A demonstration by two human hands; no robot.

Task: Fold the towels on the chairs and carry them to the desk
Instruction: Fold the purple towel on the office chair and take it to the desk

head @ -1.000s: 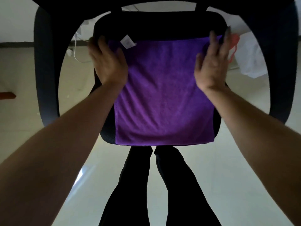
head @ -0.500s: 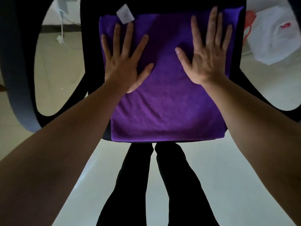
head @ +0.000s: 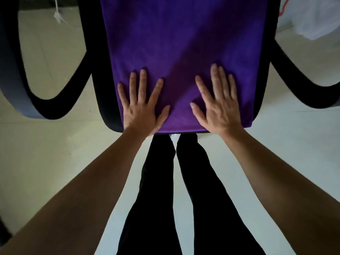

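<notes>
Head view: both flat hands, L (head: 142, 109) & R (head: 219, 107), press fuzzy purple towel (head: 184, 43).

Pale tiled floor (head: 46, 162); a white cable (head: 58, 15) at upper left; seemingly a white bag (head: 316, 17) upper right.

Single head view: looks steeply down, close over chair seat (head: 103, 100), own legs (head: 156, 181) below; edges somewhat blurred.

Towel (head: 184, 52) on chair (head: 103, 92), hands atop.
</notes>
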